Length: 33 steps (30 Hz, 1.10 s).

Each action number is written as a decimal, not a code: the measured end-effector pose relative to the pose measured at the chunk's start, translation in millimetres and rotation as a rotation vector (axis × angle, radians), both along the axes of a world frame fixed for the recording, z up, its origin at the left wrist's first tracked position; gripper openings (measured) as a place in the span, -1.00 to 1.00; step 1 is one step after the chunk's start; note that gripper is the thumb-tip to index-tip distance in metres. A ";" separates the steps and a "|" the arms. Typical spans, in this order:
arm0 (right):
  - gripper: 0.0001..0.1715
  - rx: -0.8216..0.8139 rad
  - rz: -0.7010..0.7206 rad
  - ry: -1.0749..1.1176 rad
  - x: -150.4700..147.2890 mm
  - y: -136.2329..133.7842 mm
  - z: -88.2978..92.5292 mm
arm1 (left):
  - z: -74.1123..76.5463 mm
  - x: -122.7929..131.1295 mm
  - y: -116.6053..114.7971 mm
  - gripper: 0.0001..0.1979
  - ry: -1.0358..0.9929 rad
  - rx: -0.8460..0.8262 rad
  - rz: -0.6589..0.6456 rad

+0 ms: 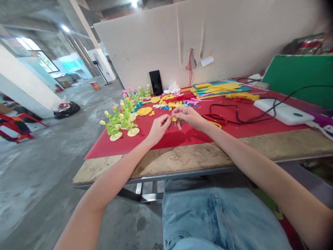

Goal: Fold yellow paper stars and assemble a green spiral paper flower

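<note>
small yellow paper piece [174,119] between bare hands [159,129] [189,116]

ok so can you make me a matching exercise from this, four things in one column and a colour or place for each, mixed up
1. phone
2. small yellow piece
3. flowers
4. large board at the right

A. green
B. on pale round bases
C. black
D. between the left hand and right hand

Pairs: 1-C, 2-D, 3-B, 4-A
</note>
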State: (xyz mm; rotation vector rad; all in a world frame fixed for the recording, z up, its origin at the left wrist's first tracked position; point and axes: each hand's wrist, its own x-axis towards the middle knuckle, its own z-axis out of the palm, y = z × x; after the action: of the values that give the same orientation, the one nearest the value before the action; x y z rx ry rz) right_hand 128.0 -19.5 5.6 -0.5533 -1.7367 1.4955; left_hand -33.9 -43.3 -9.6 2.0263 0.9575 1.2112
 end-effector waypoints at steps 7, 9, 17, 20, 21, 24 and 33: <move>-0.88 0.089 -0.180 -0.054 -0.6 4.3 -2.2 | -1.8 3.7 0.8 -0.69 -0.168 -0.198 -0.065; -0.88 0.120 -0.236 -0.059 -0.5 5.5 -2.2 | -1.3 4.8 0.5 -0.68 -0.165 -0.225 -0.068; -0.89 0.190 -0.301 -0.121 -0.6 4.2 -0.7 | -2.8 3.3 2.1 -0.69 -0.110 -0.203 0.004; -0.89 0.166 -0.280 -0.156 -1.5 3.6 -1.4 | -2.7 2.3 1.9 -0.73 -0.118 -0.208 0.044; -0.89 0.150 -0.272 -0.166 -1.9 3.4 -1.5 | -2.5 2.2 1.7 -0.74 -0.123 -0.210 0.054; -0.88 0.081 -0.253 -0.178 -3.2 2.6 -1.0 | -1.1 2.5 1.0 -0.74 -0.149 -0.222 0.071; -0.82 0.005 -0.256 -0.156 -3.7 2.3 1.6 | 3.0 2.8 3.4 -0.72 -0.221 -0.233 0.119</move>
State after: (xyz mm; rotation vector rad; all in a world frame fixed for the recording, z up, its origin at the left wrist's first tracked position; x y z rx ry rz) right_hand 124.3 -17.2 7.2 -0.8743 -1.7118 1.2958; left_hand -31.1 -39.9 -6.6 1.6385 1.0673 1.2898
